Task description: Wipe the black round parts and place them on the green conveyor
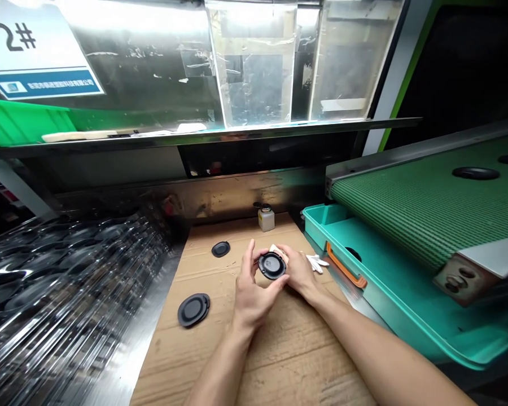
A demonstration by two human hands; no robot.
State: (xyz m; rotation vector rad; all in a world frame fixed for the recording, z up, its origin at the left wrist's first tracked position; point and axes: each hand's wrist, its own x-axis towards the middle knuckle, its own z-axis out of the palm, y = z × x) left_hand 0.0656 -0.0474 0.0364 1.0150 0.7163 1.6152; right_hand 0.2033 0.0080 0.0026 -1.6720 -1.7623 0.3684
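Observation:
A round black plastic cap with a raised rim (272, 265) is held just above the cardboard, its dished side towards me. My left hand (252, 293) grips it from the left and below, thumb along the lower edge and index finger raised. On the right edge, my right hand (298, 272) has its fingers closed on the same part. Two similar black parts lie on the cardboard to the left, a small one (220, 248) farther off and a larger one (193, 309) nearer. White gloves (316, 263) lie partly behind my right hand.
Cardboard (288, 361) covers the bench. A small white bottle (266, 219) stands at its back. Clear trays of black parts (68, 282) are stacked left. At right, a teal bin (389, 304) with an orange handle sits under a green conveyor (415, 208) carrying black parts (476, 172).

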